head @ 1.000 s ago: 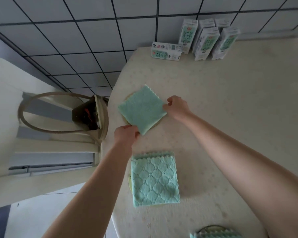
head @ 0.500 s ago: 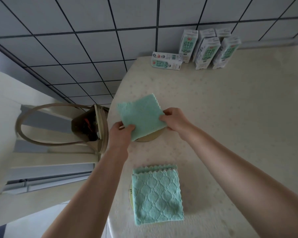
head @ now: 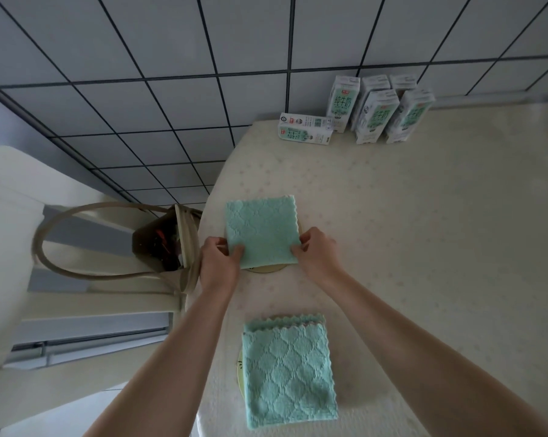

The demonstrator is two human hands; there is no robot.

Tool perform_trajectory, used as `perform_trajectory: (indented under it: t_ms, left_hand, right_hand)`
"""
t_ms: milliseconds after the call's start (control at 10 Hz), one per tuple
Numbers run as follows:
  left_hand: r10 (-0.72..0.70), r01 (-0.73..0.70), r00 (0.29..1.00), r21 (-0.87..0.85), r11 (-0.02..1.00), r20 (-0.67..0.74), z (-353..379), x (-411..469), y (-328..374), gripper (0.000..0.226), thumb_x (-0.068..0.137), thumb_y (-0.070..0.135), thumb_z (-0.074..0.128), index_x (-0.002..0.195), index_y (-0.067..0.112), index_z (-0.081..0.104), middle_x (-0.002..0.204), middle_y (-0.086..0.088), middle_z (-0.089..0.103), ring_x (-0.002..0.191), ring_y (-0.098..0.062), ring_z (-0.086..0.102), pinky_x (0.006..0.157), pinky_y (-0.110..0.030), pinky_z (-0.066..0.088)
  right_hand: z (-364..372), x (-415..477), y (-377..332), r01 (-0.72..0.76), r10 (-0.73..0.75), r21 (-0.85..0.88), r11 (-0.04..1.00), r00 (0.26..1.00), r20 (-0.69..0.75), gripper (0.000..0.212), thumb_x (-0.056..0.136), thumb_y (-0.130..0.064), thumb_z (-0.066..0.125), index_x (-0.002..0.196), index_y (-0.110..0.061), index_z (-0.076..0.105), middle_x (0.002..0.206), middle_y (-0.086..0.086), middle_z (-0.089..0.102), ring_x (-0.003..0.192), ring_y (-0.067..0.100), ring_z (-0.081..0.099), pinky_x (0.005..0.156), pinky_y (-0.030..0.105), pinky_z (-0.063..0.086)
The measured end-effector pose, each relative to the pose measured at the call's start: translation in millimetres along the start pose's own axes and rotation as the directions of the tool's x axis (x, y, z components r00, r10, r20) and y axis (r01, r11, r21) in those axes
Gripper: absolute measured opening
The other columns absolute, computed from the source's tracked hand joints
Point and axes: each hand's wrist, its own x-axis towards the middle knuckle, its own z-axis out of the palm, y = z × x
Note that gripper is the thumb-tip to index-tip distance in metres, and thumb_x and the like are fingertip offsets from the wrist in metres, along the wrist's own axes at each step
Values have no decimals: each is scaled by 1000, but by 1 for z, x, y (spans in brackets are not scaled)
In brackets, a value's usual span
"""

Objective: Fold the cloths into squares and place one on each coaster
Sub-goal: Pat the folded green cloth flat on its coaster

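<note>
Far left: cream chair, with a beige tote bag beside the table edge, long strap looping out left, mouth open, dark contents with something red inside, can't identify. Left hand pinches the near-left corner of a folded green cloth, thumb on top, fingers curled under the edge. That cloth is a rough square, scalloped edge along the right side, lying flat over a round coaster; only the coaster's near rim shows under the cloth's front edge, plus a sliver at the right. Right hand pinches the near-right corner of the same cloth, fingers closed on the fabric. Nearer the camera, between the forearms: second folded green cloth, diamond texture, layered scalloped edges at its far side, sitting on another coaster with only a thin pale-green rim visible on the left. Neither hand touches it. Table has a cream cover with faint dots. Far end by the tiled wall: one milk carton lying flat, then a cluster of upright milk cartons just right of it.
</note>
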Motion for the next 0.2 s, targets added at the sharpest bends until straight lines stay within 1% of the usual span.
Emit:
perform_trajectory:
  t_ms: [100, 200]
  left_hand:
    - [15, -15, 1000, 80, 997, 3, -3, -4, -1, 32, 88, 28, 64, 110, 8, 54, 109, -10, 59, 89, -22, 56, 73, -30, 42]
    - [-17, 13, 1000, 188, 982, 20, -6, -11, -9, 36, 89, 28, 60, 118, 8, 53, 118, -11, 59, 102, -27, 58, 79, -31, 42]
  right_hand:
    - [-2, -10, 2, 11, -10, -72, 997, 1000, 14, 11, 89, -13, 49, 99, -11, 54, 92, 6, 59, 76, 18, 48, 65, 31, 45]
    - [-7, -27, 7, -8, 13, -133, 991, 999, 38, 22, 87, -9, 44, 105, -10, 55, 96, 6, 55, 83, 21, 50, 74, 35, 51]
